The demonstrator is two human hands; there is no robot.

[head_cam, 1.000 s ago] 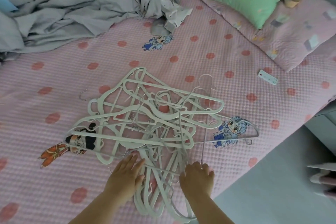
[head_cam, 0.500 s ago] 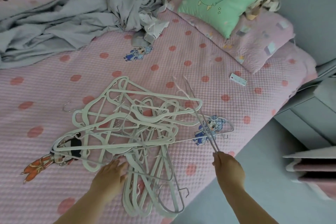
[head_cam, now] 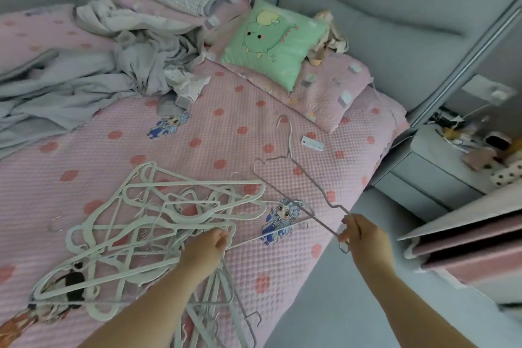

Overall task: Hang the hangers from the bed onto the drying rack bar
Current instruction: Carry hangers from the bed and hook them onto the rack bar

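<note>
A tangled pile of white plastic hangers lies on the pink dotted bed cover, with cartoon figures among them. My right hand is closed on one end of a thin wire hanger and holds it lifted above the bed, its hook pointing away from me. My left hand rests on the near right part of the pile, fingers curled around hangers there. No drying rack bar can be made out.
Crumpled grey bedding covers the far left. A green cushion leans on a pink pillow. A small white remote lies on the cover. A cluttered grey nightstand and a pink folded mat stand to the right.
My right hand has pulled the wire hanger free of the pile, raising it up and to the right. My left hand has slid right and curled onto the hangers. The view tilted upward.
</note>
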